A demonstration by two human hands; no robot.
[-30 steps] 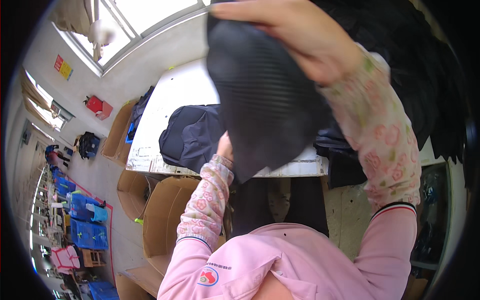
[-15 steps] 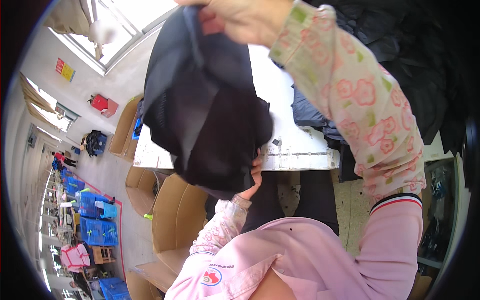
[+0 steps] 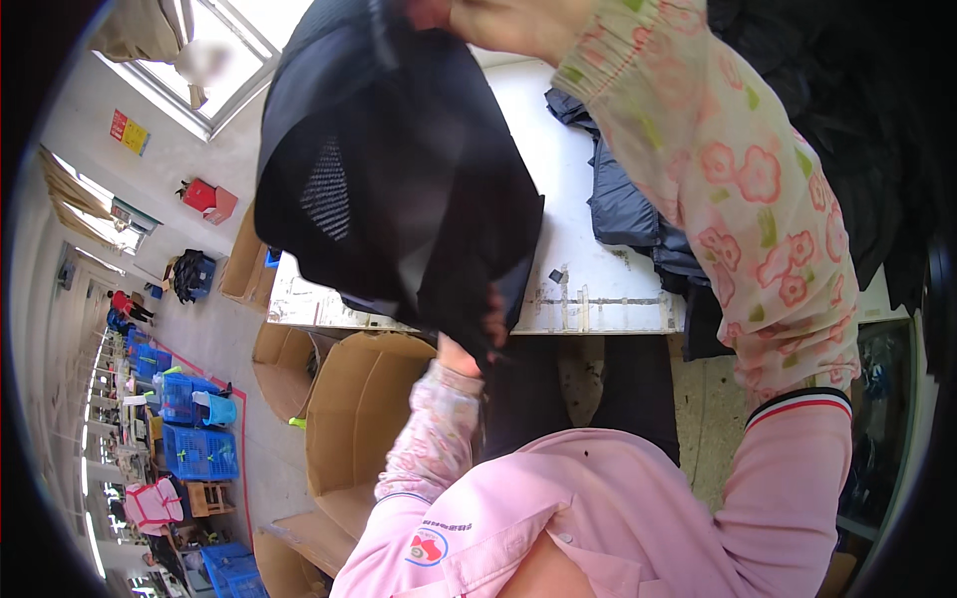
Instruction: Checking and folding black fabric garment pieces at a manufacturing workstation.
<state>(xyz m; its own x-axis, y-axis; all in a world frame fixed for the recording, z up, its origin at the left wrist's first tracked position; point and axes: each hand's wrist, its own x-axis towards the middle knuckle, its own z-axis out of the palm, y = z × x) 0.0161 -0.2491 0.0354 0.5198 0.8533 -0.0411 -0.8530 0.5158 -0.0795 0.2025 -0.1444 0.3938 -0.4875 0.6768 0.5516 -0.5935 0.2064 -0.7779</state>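
A black garment (image 3: 399, 189) with a perforated mesh patch hangs stretched between my hands over the left part of the white table (image 3: 538, 130). My right hand (image 3: 518, 25), raised at the top of the view, is closed on its upper part; the fingertips are blurred. Low down, my left hand (image 3: 467, 351) grips the bottom edge near the table's front, with fingers partly covered by the cloth. Under my right forearm lies a folded dark padded garment (image 3: 623, 199).
A heap of black garments (image 3: 837, 130) fills the table's right side. A small dark scrap (image 3: 556, 275) lies on the tabletop. Open cardboard boxes (image 3: 364, 419) stand left of my legs. Farther left are blue crates (image 3: 199, 453) and a distant person (image 3: 125, 304).
The black garment has opened out and shifted slightly left, exposing its mesh patch. My left hand has moved a little down and left; my right hand stays high.
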